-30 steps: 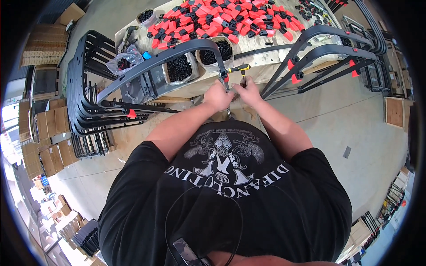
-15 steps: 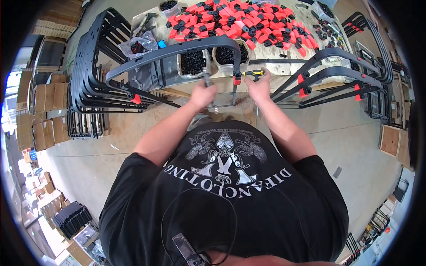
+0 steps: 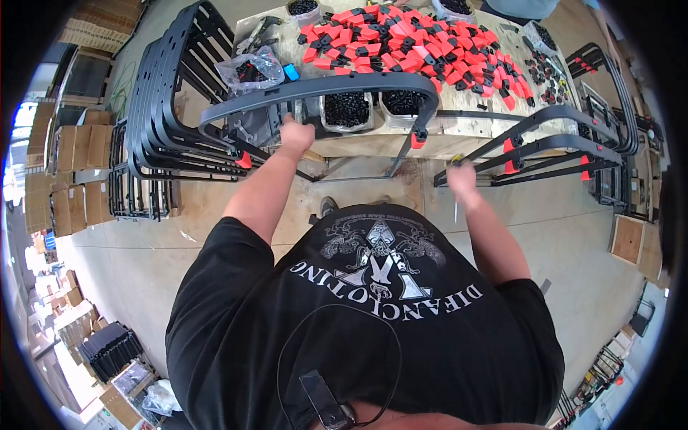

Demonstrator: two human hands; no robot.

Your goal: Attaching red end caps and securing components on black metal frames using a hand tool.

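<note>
Left hand (image 3: pixel 295 136) reaches forward (fist closed); right hand (image 3: pixel 461 177) drawn back.

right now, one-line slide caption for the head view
Left hand on a curved grey frame, right hand holding a thin tool, beside a table heaped with red-and-black clips.

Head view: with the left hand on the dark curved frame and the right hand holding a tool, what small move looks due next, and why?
Probably bring the right hand and its slim tool to the red clip at the frame's near end. The left hand already steadies the dark curved frame at the table edge, while the right hand hangs apart from it, tool pointing down.
</note>
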